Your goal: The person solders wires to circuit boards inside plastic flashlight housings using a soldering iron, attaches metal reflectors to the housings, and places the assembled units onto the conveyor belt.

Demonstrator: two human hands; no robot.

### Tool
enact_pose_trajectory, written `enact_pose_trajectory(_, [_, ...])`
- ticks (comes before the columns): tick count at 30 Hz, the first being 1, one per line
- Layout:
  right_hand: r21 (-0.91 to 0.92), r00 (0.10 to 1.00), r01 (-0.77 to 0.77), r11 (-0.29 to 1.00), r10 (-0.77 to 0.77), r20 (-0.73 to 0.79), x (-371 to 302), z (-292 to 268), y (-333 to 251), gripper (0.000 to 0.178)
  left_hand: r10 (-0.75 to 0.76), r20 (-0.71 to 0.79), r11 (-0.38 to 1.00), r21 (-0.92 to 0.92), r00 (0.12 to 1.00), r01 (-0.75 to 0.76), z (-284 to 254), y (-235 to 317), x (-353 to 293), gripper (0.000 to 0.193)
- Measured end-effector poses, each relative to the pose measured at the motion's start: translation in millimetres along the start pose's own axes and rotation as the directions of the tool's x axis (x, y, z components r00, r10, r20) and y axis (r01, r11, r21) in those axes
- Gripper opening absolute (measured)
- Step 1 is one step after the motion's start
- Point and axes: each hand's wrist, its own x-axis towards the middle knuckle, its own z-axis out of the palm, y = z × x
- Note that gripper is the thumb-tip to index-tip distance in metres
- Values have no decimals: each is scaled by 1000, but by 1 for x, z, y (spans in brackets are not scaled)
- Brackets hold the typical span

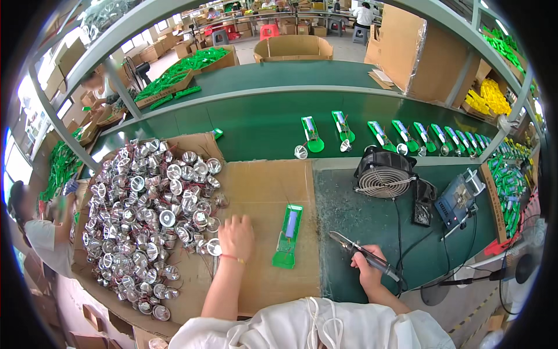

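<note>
My left hand (235, 237) is over the cardboard beside a heap of shiny lamp reflectors (167, 218) with thin wires. Its fingers point away from me, slightly bent and apart, and I see nothing held in them. Close to its thumb side lies a green plastic housing (284, 259) with a pale purple cylindrical battery (291, 224) and thin wires inside. A single reflector (214, 247) sits just left of the hand. My right hand (369, 264) grips a soldering iron (378, 263), its tip pointing up and left over the green mat.
A black fan (385, 174) and a blue soldering station (456, 200) with cables stand at the right. Across the bench, a green conveyor (256, 136) carries a row of green housings with batteries and reflectors. A box of green parts (504, 198) stands far right; co-workers sit at the left.
</note>
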Motion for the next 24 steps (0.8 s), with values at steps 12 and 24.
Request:
enact_pose_trajectory(12, [-11, 993, 67, 998, -66, 93, 0, 13, -7, 22, -10, -14, 945, -328, 1000, 4, -7, 7, -35, 17])
enact_pose_trajectory(24, [-4, 931, 95, 995, -88, 353, -10, 40, -27, 22, -64, 60, 521, -849, 996, 85, -26, 26, -53, 11])
